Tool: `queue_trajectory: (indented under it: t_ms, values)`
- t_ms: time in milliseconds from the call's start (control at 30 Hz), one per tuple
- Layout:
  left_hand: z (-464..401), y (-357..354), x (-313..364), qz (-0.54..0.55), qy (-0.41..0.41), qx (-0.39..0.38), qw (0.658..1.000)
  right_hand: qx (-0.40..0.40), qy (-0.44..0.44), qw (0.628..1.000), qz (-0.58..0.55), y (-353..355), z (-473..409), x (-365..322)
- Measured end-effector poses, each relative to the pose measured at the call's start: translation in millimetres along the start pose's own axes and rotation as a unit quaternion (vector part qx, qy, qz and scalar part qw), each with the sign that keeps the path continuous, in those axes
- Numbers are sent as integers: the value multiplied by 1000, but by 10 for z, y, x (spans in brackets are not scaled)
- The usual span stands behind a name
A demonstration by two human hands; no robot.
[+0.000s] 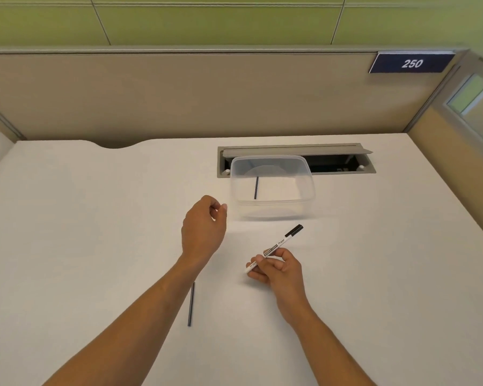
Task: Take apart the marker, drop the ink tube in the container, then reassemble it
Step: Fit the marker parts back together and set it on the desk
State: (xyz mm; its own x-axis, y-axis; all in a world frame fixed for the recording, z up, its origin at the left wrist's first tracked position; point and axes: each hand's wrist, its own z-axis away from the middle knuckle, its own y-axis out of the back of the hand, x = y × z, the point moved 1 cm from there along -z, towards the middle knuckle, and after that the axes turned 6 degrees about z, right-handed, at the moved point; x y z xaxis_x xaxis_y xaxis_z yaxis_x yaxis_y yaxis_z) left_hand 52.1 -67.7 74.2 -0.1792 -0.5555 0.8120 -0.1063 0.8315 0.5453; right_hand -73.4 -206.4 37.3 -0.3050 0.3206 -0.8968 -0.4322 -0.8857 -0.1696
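On a white bench [95, 218] in a partitioned office cubicle, a white marker [276, 247] with a black cap is gripped at its lower barrel by the right hand [279, 270], fingers curled around it, the capped end tilted up and away toward the far right. Just beyond it stands a clear plastic container [273, 207], with a thin dark ink tube [256, 188] lying inside on its floor. The left hand [204, 229] hovers beside the container's near left corner, empty, its fingers loosely curled with thumb and forefinger close together. A second thin dark tube [190, 305] lies on the bench nearer the person, partly tucked under the left forearm. Behind the container, an open cable tray [343, 162] is set into the bench, and a blue plate [411, 63] reading 250 is fixed to the beige partition.
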Motion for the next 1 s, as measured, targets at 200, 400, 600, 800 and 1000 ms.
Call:
queue_trajectory:
  t_ms: [200, 400, 600, 800, 1000]
  values:
    - [558, 300, -483, -66, 120, -30, 990, -5, -2, 1000, 8, -19, 116, 88]
    - [914, 493, -625, -203, 187, -136, 952, -13, -5, 1000, 16, -62, 217, 165]
    - [1035, 554, -606, -276, 179, -207, 921, -12, -3, 1000, 18, -87, 278, 190]
    - [1003, 499, -589, -282, 173, -247, 910, -3, 0, 1000, 10, -68, 284, 157]
    - [1007, 450, -546, -313, 139, -277, 898, 4, -2, 1000, -7, -50, 299, 145]
